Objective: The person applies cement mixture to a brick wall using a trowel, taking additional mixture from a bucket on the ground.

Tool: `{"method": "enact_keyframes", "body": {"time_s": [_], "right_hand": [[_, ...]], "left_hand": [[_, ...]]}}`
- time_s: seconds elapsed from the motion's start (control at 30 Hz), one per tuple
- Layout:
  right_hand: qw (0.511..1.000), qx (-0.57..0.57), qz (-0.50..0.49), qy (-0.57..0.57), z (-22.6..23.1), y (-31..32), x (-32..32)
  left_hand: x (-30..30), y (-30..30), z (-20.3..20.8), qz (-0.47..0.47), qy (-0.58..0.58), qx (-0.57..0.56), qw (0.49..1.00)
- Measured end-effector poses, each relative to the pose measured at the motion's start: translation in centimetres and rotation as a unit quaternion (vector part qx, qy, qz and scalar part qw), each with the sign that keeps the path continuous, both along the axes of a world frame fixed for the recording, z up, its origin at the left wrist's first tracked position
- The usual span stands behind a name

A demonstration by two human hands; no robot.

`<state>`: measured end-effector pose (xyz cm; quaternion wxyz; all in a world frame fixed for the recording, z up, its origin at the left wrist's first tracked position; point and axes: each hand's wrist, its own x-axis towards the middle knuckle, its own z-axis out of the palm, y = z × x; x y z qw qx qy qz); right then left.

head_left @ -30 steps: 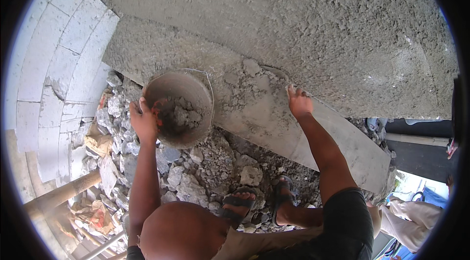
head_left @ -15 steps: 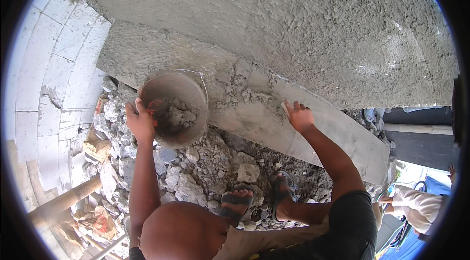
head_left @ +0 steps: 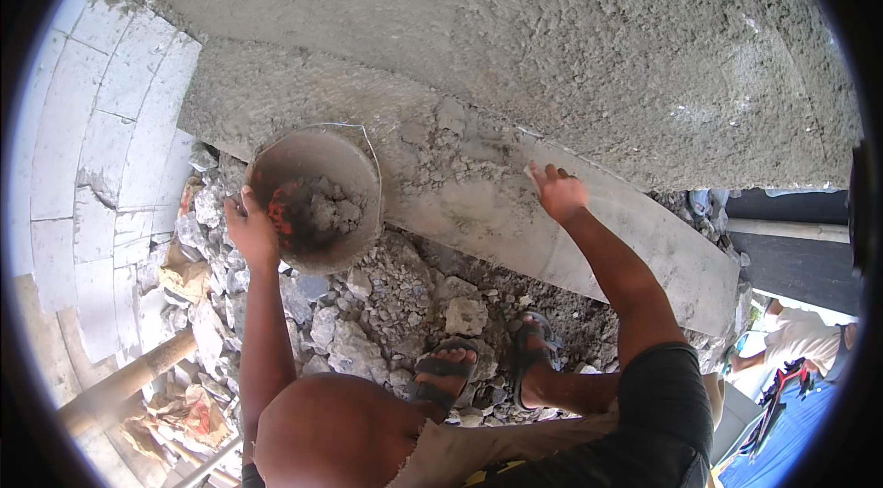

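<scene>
My left hand (head_left: 251, 229) is closed on the near left rim of a grey bucket (head_left: 354, 161) with a thin wire handle. The bucket's mouth faces up toward me, and inside lie lumps of grey mortar (head_left: 333, 215) and a dark, reddish patch. Over the smooth concrete ledge (head_left: 635, 244), my right hand (head_left: 559, 192) is closed around something small and pale at its fingertips; its kind is hidden. Left of that hand, loose wet mortar (head_left: 451, 161) lies in a rough strip along the ledge, against the wall's foot.
A rough plastered wall (head_left: 515, 37) rises along the far side. Broken concrete rubble (head_left: 354, 350) covers the ground around my sandalled feet (head_left: 446, 373). At left stand a pale block wall (head_left: 120, 120) and a wooden pole (head_left: 129, 378). Another person (head_left: 796, 341) is at the far right.
The bucket and my left hand sit slightly further left in view. My right hand has shifted slightly up and left, still closed. The other person at right has changed posture.
</scene>
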<state>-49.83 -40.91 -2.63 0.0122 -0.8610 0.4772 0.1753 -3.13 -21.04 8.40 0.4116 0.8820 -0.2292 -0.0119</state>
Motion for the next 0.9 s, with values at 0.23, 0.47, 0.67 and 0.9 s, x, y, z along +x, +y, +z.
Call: {"method": "enact_keyframes", "body": {"time_s": [0.23, 0.47, 0.67, 0.9], "right_hand": [[0.985, 0.064, -0.157, -0.001, 5.3, 1.1, 0.8], [0.97, 0.143, -0.195, 0.028, 7.1, 1.6, -5.5], [0.945, 0.148, -0.288, -0.043, 5.3, 0.0, 1.3], [0.902, 0.181, -0.382, -0.086, 5.0, -1.3, 7.3]], "left_hand": [[-0.5, -0.4, 0.7, -0.003, 0.005, 0.035, 0.999], [-0.1, -0.2, 0.4, 0.009, -0.011, 0.013, 1.0], [-0.7, -0.6, 1.1, 0.005, 0.013, 0.034, 0.999], [-1.2, -1.1, 1.1, -0.015, 0.005, 0.028, 0.999]]}}
